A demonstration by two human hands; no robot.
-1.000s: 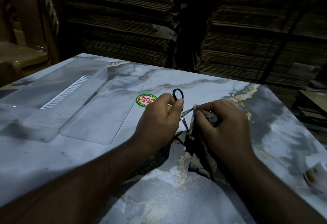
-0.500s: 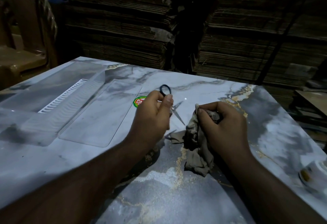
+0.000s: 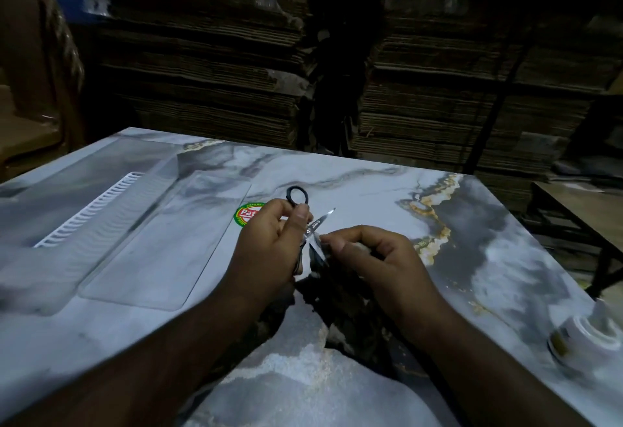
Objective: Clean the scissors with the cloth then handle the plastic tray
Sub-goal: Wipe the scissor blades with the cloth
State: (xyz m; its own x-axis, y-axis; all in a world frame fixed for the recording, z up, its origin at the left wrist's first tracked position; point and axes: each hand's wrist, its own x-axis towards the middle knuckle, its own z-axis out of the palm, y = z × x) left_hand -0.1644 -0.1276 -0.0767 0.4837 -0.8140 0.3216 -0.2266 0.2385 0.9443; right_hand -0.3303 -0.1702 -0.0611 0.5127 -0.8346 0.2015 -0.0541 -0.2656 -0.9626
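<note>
Plastic tray (image 3: 101,221): clear, shallow, ribbed white strip; lies at the table's (image 3: 371,184) left edge, untouched.
Left hand (image 3: 269,254): fingers curled round the scissors (image 3: 312,224) near mid-table; black loop handles, bright steel blades spread apart.
Right hand (image 3: 374,258): pinches the cloth (image 3: 340,295), limp, dark, crumpled, against the lower blade.
Advice: wipe from pivot toward tip, fingers behind the edge, blades held steady.

A marbled table (image 3: 371,170) carries a round sticker (image 3: 245,215) and tape roll (image 3: 586,332), before stacked cardboard (image 3: 209,66).
</note>
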